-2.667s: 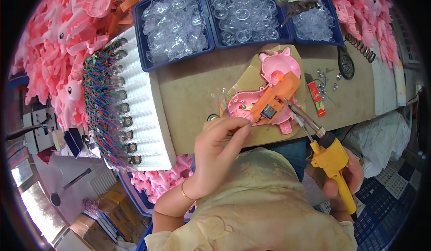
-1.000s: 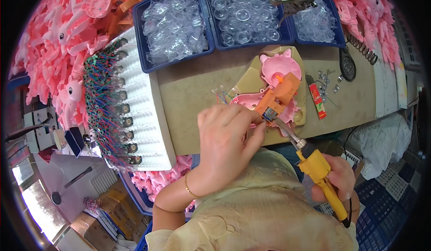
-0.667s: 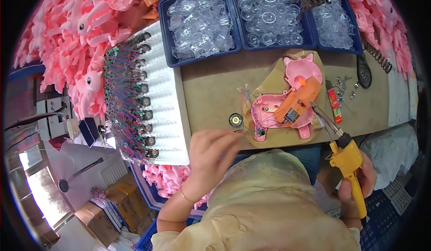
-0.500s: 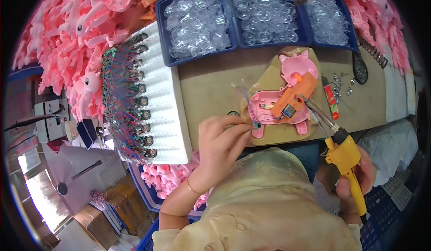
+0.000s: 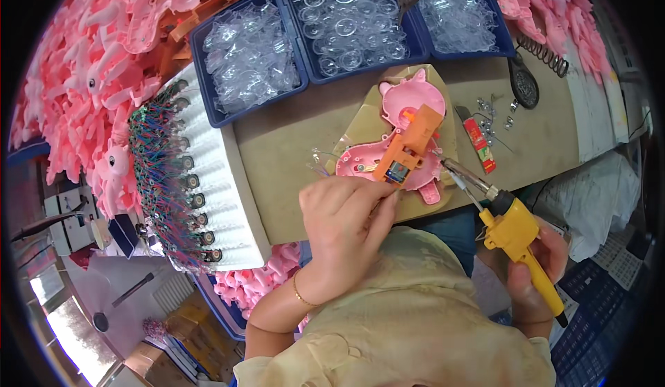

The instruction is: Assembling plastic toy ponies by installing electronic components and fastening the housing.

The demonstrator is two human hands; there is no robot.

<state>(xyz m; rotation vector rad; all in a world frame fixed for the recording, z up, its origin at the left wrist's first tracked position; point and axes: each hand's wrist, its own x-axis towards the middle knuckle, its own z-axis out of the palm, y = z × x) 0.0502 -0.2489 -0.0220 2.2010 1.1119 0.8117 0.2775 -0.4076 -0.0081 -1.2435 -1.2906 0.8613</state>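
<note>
A pink animal-shaped toy shell lies open on a tan pad, with an orange plastic housing set slantwise across it. A small circuit board shows in the housing's lower end. My left hand is closed in a pinch at the shell's near left part, covering it; whatever the fingertips hold is hidden. Thin wires stick out left of the shell. In my right hand is a yellow soldering gun, its metal tip pointing up-left beside the shell's right side.
Blue bins of clear plastic parts line the table's far side. At left, a white foam tray holds wired round parts, beside heaped pink shells. A red-yellow packet, metal bits and a coil spring lie right.
My left hand has moved in toward the housing, and its fingertips now hide the small dark wired piece seen between them before. The soldering gun stays in my right hand. The whole view has shifted.
</note>
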